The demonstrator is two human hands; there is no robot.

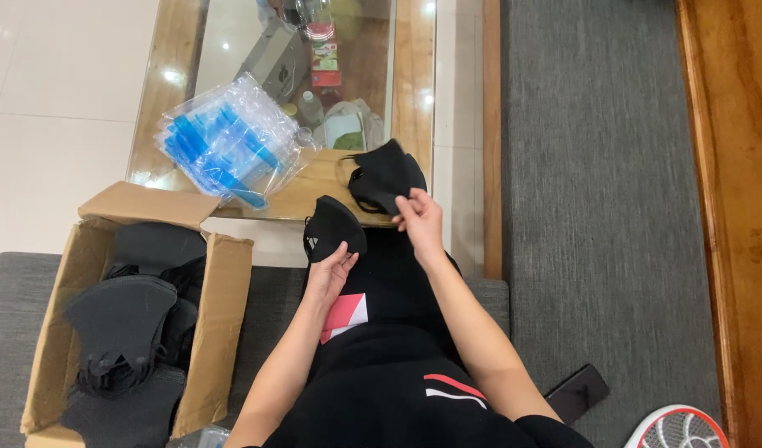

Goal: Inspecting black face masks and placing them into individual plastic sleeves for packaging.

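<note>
The fingers of the left hand (329, 270) are closed around the lower edge of a folded black face mask (334, 228), and they hold it up above the lap. The fingers of the right hand (420, 222) pinch the lower corner of a second black mask (387, 176), which lies partly on the edge of the glass-topped bench (414, 99).

Both masks look light, soft and thin. I think they bend easily, so a gentle pinch at the folded edge or near the ear loop is enough, and hard pressing would crease the cloth.

On the bench, just left of the second mask, lies a pile of clear plastic bags with blue strips (227, 141). At the left, an open cardboard box (219, 332) holds many more black masks (124, 323).
</note>
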